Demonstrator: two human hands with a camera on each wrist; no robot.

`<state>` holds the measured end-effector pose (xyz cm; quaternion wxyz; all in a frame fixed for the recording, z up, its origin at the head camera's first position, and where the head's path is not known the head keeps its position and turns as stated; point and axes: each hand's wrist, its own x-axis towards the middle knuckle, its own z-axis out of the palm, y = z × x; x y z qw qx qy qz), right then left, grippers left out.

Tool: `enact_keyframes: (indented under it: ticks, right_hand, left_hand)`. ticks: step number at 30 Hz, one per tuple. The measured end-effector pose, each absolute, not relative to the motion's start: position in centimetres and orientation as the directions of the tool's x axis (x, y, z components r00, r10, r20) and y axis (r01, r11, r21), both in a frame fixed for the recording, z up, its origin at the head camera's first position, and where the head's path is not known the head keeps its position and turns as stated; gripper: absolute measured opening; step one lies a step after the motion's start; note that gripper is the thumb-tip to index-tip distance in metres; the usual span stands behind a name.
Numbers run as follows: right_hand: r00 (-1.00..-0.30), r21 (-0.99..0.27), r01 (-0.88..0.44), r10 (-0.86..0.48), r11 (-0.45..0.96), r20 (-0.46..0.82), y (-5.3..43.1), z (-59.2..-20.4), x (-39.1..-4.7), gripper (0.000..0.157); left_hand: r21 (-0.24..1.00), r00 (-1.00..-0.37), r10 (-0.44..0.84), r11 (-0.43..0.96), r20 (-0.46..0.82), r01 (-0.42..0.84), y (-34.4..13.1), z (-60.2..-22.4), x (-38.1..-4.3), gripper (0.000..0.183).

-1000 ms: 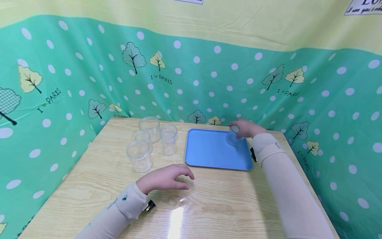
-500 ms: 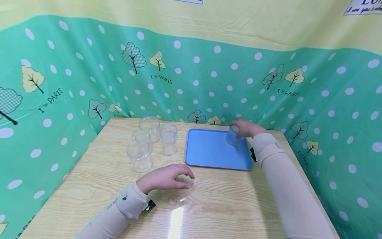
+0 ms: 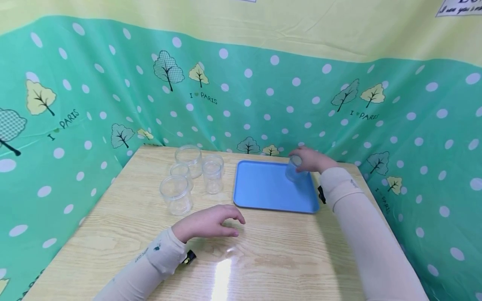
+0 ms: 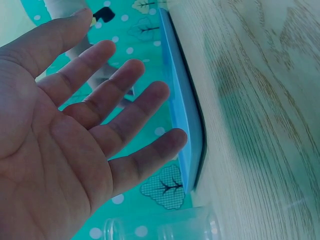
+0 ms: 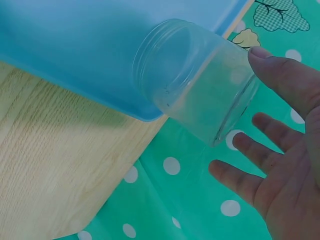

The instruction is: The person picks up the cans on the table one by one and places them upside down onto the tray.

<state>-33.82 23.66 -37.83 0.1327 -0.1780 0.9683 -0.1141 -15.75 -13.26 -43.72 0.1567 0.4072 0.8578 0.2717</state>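
My right hand (image 3: 311,159) is at the upper end of a clear jar (image 3: 291,174), thumb in front and fingers round the far side. That jar stands at the back right of the blue tray (image 3: 263,188). In the right wrist view, the jar's ringed rim (image 5: 142,62) faces the tray, and the thumb (image 5: 272,62) touches the other end. The remaining fingers spread just past that end. Over the wooden table, in front of the tray, my left hand (image 3: 208,222) hovers with relaxed fingers and holds nothing; its palm (image 4: 55,145) shows in the left wrist view.
Several clear jars of different sizes stand left of the tray, among them a wide jar (image 3: 189,161), a slim one (image 3: 213,179) and a front one (image 3: 177,200). A green dotted curtain (image 3: 226,92) hangs along the table's back and both sides.
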Motion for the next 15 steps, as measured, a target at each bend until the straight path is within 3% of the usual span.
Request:
enact_keyframes:
  ticks: [15]
  right_hand:
    - [-0.922,-0.269,-0.351,-0.381,0.897,-0.068,24.0,-38.0,-32.0,0.060]
  left_hand:
    - [0.584,-0.612,0.790,0.514,-0.036,0.629,-13.2,-43.5,-15.9,0.030]
